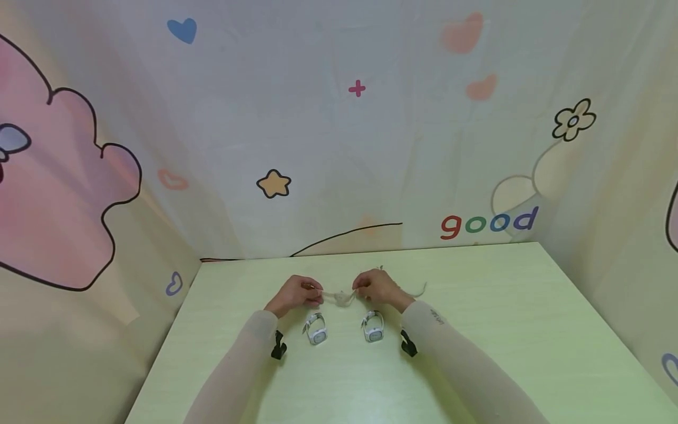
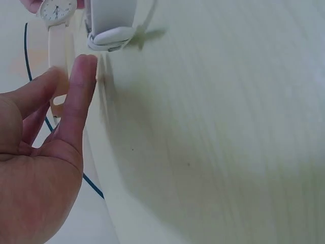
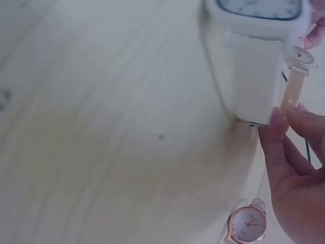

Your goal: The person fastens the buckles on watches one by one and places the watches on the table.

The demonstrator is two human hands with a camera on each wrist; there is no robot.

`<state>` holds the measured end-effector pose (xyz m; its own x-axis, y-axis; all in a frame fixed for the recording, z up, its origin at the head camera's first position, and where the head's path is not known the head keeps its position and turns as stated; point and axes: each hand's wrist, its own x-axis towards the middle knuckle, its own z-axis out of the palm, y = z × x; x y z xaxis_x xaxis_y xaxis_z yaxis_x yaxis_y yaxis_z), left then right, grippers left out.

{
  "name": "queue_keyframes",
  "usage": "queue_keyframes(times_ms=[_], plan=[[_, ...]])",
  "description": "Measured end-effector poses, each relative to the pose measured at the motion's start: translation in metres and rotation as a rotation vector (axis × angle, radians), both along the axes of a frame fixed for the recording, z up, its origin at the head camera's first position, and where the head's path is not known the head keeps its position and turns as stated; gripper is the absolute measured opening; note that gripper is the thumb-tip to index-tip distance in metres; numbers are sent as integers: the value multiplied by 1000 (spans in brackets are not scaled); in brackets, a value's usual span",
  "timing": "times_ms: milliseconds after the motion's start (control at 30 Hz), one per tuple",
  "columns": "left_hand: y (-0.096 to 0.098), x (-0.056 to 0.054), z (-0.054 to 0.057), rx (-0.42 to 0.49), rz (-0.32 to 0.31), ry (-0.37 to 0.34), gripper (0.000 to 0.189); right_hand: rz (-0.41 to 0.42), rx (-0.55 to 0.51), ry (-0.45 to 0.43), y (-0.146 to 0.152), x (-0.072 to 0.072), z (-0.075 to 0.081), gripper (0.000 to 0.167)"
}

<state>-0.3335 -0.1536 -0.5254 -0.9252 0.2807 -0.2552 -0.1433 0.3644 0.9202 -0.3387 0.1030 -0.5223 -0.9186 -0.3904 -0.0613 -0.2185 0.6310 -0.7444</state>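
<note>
Both hands hold one round-dial wristwatch (image 1: pixel 343 298) with a pale strap, stretched out lengthwise between them. My left hand (image 1: pixel 299 292) pinches the holed end of the strap between thumb and fingers. The opposite strap end is pinched by my right hand (image 1: pixel 378 287). In the left wrist view the watch dial (image 2: pixel 57 9) is white with a thin case. Nearer to me stand two white square-cased watches, one on the left (image 1: pixel 318 335) and one on the right (image 1: pixel 374 334), their straps looped upright.
Beside the right hand lies another watch (image 3: pixel 249 223) with a rose-gold rim, partly hidden in the head view. The pale wooden table (image 1: pixel 503 318) meets a printed curtain (image 1: pixel 339 147) at its back and sides.
</note>
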Motion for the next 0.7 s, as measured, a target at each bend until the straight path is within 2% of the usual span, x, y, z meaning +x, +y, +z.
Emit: queue_keyframes(times_ms=[100, 300, 400, 500, 700], plan=[[0, -1, 1, 26, 15, -6, 19, -12, -66, -28, 2, -1, -1, 7], [0, -2, 0, 102, 19, -11, 21, -109, -268, -242, 3, -2, -3, 16], [1, -2, 1, 120, 21, -17, 21, -160, -361, -307, 3, -2, -2, 21], [2, -1, 4, 135, 20, -18, 20, -201, -433, -326, 4, -2, -2, 26], [4, 0, 6, 184, 33, -8, 24, -201, -520, -286, 5, -1, 2, 40]])
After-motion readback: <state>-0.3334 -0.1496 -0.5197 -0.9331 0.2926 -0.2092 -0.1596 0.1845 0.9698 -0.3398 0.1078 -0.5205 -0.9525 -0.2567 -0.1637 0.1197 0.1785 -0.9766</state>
